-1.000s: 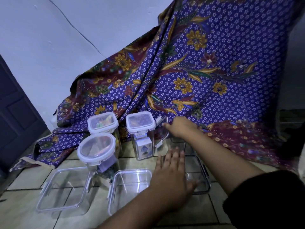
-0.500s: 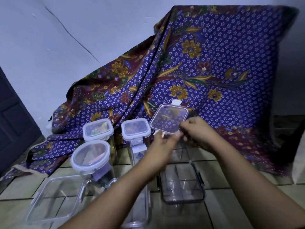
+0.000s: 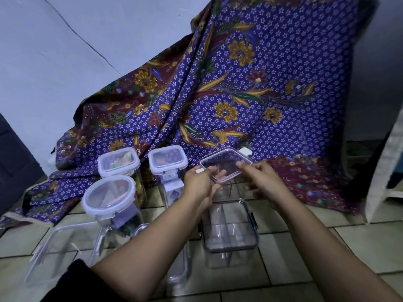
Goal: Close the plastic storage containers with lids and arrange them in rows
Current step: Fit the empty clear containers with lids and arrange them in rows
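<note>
I am kneeling over the tiled floor (image 3: 294, 258), and nearest to me, below my left forearm, two open clear containers are lying: a wide shallow container (image 3: 63, 247) at the far left and a narrower open container (image 3: 178, 273) partly hidden under my arm. Just below my fingers the open rectangular container (image 3: 230, 227) is standing upright, its mouth facing up and its long axis running away from me. This is the relation that matters: the container is sitting straight beneath the lid (image 3: 224, 165), slightly nearer to me, so I judge the coming move to be a short lowering with the lid levelled and turned to match.

I am holding that clear square lid in the air with both hands, tilted, its far edge higher. My left hand (image 3: 201, 184) is pinching its near-left corner, fingers (image 3: 214, 173) curled narrowly under the edge. My right hand (image 3: 260, 179) is gripping the right edge, thumb on top. Both are about equally near the container.

Beyond my fingers to the left, three lidded containers are standing: a round-lidded jar (image 3: 110, 196), a square-lidded jar (image 3: 118, 161) behind it, and a tall lidded container (image 3: 168, 160). Farthest, a purple batik cloth (image 3: 261, 83) is draping against the wall (image 3: 65, 51).
</note>
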